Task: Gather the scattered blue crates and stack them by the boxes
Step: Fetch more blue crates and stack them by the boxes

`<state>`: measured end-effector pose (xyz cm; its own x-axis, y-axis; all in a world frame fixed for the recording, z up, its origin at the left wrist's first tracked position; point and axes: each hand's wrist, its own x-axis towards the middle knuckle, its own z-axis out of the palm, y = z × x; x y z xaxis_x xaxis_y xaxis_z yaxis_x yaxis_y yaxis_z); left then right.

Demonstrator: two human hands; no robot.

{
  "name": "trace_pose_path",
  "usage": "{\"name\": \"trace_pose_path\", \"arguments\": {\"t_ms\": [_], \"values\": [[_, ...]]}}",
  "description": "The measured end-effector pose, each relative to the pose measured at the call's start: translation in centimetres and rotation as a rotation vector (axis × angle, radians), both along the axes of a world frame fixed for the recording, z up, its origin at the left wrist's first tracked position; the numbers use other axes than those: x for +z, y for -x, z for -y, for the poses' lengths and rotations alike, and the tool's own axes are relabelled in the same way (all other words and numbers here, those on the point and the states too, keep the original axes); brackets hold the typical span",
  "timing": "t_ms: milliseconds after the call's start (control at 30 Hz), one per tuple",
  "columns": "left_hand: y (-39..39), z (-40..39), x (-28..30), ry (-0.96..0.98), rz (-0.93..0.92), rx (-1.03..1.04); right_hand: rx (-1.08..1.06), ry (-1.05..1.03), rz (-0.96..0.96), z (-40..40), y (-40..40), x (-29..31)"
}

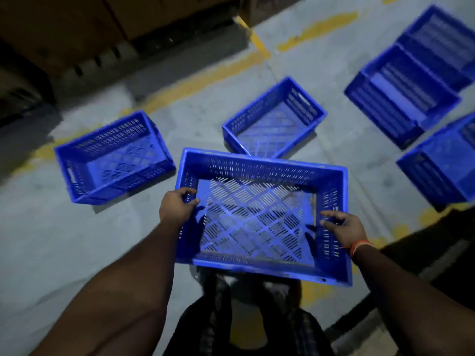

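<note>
Both forearms reach forward and down to a blue crate held level in front of the person. The left hand curls over the crate's left wall, thumb inside, gripping the rim. The right hand lies at the right wall with fingers extended along the rim; whether it grips or only touches is hard to tell, as the view is blurred. An orange band circles the right wrist.

The held crate hides part of the person's legs and covers a corner of the middle crate. A left crate sits tilted on the floor. Three further crates at the right are blurred, two cut by the frame edge.

The floor is grey concrete with worn yellow lines. Brown boxes stand in shadow at the top left.
</note>
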<state>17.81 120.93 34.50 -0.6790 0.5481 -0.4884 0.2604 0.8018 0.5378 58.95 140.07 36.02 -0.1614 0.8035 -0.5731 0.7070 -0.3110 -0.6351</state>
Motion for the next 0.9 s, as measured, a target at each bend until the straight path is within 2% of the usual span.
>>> {"name": "trace_pose_path", "arguments": {"t_ms": [233,433,633,900], "values": [[12.2,7.5,6.6,-0.080,-0.035,0.177,0.221,-0.074,0.019,-0.1,16.6,6.8],[21.2,14.3,10.5,-0.087,-0.082,0.314,0.421,-0.132,0.000,0.4,31.4,9.6],[30.3,17.5,9.9,-0.076,-0.117,0.441,0.519,-0.141,-0.040,0.4,44.2,7.3],[43.0,18.1,2.4,-0.007,-0.123,0.526,0.613,-0.067,0.008,-1.3,59.1,-1.9]]}}
